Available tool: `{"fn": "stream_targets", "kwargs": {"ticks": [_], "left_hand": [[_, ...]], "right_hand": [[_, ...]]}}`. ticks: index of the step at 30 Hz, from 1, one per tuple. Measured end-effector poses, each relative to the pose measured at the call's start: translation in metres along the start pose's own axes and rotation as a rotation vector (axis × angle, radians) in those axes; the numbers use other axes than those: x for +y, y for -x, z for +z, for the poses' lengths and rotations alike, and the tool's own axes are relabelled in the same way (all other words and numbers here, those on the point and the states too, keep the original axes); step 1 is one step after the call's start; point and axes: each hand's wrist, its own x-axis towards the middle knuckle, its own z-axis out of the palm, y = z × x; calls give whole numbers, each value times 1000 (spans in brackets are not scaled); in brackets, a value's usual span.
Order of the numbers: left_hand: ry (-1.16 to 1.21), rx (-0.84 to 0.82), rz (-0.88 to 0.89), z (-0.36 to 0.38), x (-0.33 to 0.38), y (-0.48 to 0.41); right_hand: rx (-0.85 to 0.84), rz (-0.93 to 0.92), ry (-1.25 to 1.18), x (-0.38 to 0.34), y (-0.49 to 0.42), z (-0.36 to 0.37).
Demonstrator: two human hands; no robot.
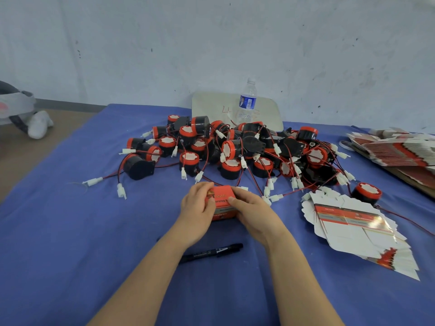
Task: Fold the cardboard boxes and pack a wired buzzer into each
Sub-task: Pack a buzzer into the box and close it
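Left hand (196, 208) grasps the left side of a folded red box (221, 200) at frame centre, on the blue cloth (70, 231). Right hand (256, 212) grasps its right side, thumb on top. A marker (211, 251) lies below the wrists. The buzzer pile (235, 149) crowds just behind the box, a bottle (247, 100) behind it. Flat boxes (353, 227) lie at lower right.

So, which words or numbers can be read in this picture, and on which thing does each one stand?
Red box: "versing", only partly; the rest is blurred or covered.
White board: red handwriting, perhaps "4"; unclear.
Bottle label: too small to read.
Marker: print too small.
Flat boxes: print blurred.
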Motion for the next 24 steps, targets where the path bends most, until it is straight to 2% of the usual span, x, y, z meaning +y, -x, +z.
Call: {"fn": "stream_targets", "kwargs": {"ticks": [4,9,10,15,20,24], "left_hand": [[42,-29,-13,1,-2,0],[529,-13,-227,-11,-6,0],[570,-26,-243,-13,-9,-1],[461,-163,-211,-24,-16,0],[358,-128,-226,-24,-3,5],[355,-91,-235,-13,17,13]], "right_hand": [[49,12,43,4,2,6],[162,67,39,4,1,9],[164,57,60,4,1,9],[144,-18,220,2,2,9],[178,-67,341,1,2,14],[200,-132,231,-7,10,21]]}}
